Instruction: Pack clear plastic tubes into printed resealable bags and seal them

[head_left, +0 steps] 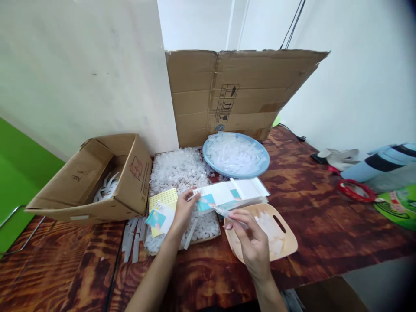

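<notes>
My left hand (184,210) pinches the left end of a white-and-teal printed card (206,202); whether that card sits inside a clear sleeve I cannot tell. Between the thumb and fingers of my right hand (252,238) is a small translucent plastic strip (221,211), its tip close to the card's lower edge. More printed packets (250,189) lie in a stack to the right of the card. Under my right hand is a beige tray (290,243) with whitish pieces on it. Beside my left wrist, another printed card (161,216) overlaps a yellow sheet of small dots (168,197).
Small translucent pieces (180,167) fill a shallow carton. Behind the packets stands a blue basin (264,168) of clear strips. An open cardboard box (133,173) is at left, with loose strips (130,238) before it. Red tape (355,191) lies at right; a cardboard sheet (195,99) stands behind.
</notes>
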{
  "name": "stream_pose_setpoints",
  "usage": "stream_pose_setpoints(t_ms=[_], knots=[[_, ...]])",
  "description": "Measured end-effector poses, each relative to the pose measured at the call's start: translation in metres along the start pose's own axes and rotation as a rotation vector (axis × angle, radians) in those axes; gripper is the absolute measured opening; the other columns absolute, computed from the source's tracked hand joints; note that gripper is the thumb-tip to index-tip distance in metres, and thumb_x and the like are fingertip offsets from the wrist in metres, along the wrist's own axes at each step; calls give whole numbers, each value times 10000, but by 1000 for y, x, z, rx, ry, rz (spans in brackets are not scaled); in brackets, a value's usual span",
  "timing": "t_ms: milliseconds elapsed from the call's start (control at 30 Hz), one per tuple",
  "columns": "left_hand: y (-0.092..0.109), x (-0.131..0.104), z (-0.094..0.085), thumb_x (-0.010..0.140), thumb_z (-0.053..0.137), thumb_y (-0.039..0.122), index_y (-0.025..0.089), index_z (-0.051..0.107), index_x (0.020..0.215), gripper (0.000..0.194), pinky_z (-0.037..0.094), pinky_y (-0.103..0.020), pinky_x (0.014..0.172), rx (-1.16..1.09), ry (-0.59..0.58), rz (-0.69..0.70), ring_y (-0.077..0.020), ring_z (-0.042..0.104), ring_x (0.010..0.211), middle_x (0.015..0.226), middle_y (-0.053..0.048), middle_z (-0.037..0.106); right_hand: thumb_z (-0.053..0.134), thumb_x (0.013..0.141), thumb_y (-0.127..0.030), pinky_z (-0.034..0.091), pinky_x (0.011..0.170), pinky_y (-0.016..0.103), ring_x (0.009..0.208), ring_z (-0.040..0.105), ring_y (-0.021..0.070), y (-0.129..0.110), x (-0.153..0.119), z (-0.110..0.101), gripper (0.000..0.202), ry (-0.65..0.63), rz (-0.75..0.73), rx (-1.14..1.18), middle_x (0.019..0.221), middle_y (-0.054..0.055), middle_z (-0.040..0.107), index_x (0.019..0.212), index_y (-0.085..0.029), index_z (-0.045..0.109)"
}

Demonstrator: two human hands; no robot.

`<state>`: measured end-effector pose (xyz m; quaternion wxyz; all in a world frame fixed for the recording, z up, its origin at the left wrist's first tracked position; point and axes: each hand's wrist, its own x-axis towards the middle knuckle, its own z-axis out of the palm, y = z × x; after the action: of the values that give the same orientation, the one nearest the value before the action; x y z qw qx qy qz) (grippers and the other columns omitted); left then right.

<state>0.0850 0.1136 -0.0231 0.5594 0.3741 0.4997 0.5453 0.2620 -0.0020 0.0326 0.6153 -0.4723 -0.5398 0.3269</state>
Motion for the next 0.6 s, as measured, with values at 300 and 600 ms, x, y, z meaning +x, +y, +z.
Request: stream_pose_setpoints(t_ms=[300, 600], knots=[[34, -67, -85, 681, 878, 366, 157, 688, 1051, 465, 552, -221, 694, -285, 174, -111, -150, 698, 780, 962, -45, 739, 730, 867, -326, 561, 868, 393, 970, 695, 265, 31, 8, 9, 234, 189, 107, -177, 1054, 92, 741, 1072, -216, 706], [28, -90, -102, 631, 918, 349, 98, 715, 1004, 493, 587, -276, 663, -307, 202, -189, -208, 733, 717, 889, -105, 778, 726, 887, -322, 578, 847, 341, 869, 719, 205, 43, 0, 37, 247, -35, 293, 280, 1100, 73, 706, 1110, -217, 703]])
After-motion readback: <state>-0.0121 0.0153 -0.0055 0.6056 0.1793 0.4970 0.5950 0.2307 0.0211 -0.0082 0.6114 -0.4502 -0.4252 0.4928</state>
